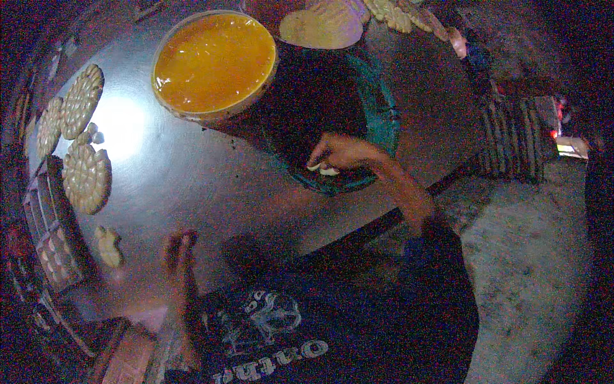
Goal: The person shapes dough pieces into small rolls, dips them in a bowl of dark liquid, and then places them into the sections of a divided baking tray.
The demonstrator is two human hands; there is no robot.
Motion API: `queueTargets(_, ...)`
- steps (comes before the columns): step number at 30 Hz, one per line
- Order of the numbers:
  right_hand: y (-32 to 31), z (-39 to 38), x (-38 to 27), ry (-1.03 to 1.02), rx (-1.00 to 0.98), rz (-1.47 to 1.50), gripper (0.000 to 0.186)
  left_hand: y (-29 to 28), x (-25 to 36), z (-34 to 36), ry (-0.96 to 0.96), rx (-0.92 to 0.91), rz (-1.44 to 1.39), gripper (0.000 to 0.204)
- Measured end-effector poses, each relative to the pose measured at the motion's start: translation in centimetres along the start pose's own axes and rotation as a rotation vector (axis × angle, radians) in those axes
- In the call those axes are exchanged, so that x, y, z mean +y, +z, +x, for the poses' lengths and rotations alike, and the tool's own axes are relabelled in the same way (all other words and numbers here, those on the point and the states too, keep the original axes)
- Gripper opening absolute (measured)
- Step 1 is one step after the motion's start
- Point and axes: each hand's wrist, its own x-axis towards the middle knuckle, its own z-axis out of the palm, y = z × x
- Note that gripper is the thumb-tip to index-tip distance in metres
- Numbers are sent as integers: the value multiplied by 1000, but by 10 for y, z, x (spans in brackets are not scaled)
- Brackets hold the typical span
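My right hand point(348, 152) is closed in a pinch above the near rim of a teal tub point(385, 118) with a dark inside. Small pale pieces of what looks like dough point(329, 171) show at its fingertips. What lies deeper in the tub is too dark to tell. My left hand point(179, 249) hovers low over the metal tabletop point(211, 185), smeared by motion, so its fingers cannot be made out. To its left lies a small, knobbly piece of dough point(109, 246). A round container of glossy orange liquid point(216, 63) stands beside the tub, on its far left.
Flat, bumpy dough rounds point(86, 177) lie along the left side, with small dough balls point(94, 133) between them. A tray of pale pieces point(59, 255) sits at the left edge. More flat pale dough point(323, 27) is at the back, near another person's hand point(456, 42).
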Motion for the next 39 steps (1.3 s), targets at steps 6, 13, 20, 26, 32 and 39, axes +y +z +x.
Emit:
queueTargets(6, -2, -28, -36, 58, 28, 62, 28, -1, 0, -3, 70, 39, -111, 27)
queueTargets(13, 5, -42, -34, -148, 109, 82, 31, -13, 12, 1, 71, -50, -119, 26)
queueTargets(20, -15, -53, -52, -21, -3, 197, 29, -11, 13, -3, 11, -3, -117, 27)
queueTargets(26, 9, -2, 24, -418, 350, -213, 43, -15, 17, -4, 21, -27, -103, 28)
queueTargets(32, 30, 14, 32, -60, 262, -534, 53, -11, 20, -16, -6, 92, -181, 28)
queueTargets(39, -4, 4, 15, -225, -68, -196, 38, -11, 28, -16, -16, 34, -130, 30)
